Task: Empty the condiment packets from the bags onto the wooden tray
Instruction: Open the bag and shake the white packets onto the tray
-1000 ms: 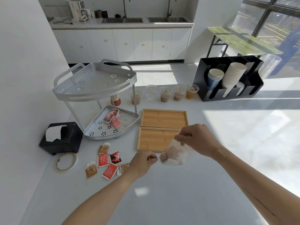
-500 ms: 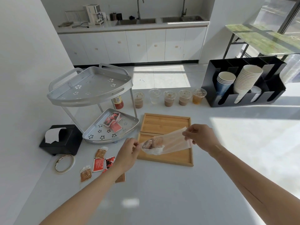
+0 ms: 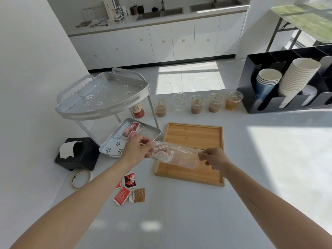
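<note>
Your left hand (image 3: 137, 150) and right hand (image 3: 212, 159) pinch the clear bag (image 3: 175, 155) above the wooden tray (image 3: 193, 133), near its front edge. Tip it crooked and packets could miss.

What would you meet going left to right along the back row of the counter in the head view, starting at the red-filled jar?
Red-filled jar → five lidded plastic cups → black cup organizer holding blue paper cups, then white paper cups.

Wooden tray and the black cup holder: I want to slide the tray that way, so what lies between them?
Nothing: the head view shows bare white countertop between the wooden tray and the black cup holder.
</note>
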Demonstrator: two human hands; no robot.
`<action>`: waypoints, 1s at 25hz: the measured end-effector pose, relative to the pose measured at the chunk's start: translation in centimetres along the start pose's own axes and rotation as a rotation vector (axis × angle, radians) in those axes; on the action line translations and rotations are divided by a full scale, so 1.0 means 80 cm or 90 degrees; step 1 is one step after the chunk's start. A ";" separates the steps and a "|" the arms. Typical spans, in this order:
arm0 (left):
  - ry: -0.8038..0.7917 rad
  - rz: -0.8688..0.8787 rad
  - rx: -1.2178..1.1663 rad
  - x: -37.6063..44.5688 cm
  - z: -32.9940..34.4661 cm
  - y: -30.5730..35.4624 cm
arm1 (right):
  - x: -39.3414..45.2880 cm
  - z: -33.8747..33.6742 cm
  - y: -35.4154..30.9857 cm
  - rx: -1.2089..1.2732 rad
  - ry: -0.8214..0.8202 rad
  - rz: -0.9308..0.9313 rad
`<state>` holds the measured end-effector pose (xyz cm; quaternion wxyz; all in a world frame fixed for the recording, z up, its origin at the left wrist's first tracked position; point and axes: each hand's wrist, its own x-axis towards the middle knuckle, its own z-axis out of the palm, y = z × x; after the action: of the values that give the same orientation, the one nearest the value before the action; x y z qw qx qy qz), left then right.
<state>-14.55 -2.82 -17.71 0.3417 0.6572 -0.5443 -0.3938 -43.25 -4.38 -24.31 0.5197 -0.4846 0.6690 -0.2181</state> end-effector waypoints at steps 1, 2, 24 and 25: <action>-0.009 0.008 0.013 0.005 -0.001 0.005 | 0.003 0.006 0.002 0.003 -0.001 0.007; -0.018 0.016 0.030 0.009 -0.002 0.008 | 0.006 0.011 0.004 0.005 -0.002 0.013; -0.099 0.162 0.264 0.025 0.006 0.108 | 0.020 0.035 0.006 0.114 -0.025 0.056; -0.104 0.174 0.283 0.022 0.008 0.113 | 0.020 0.037 0.007 0.125 -0.030 0.058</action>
<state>-18.99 -6.14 -10.34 0.1945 0.6024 -0.7268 -0.2665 -40.76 -4.88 -26.58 0.5895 -0.4057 0.6533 -0.2472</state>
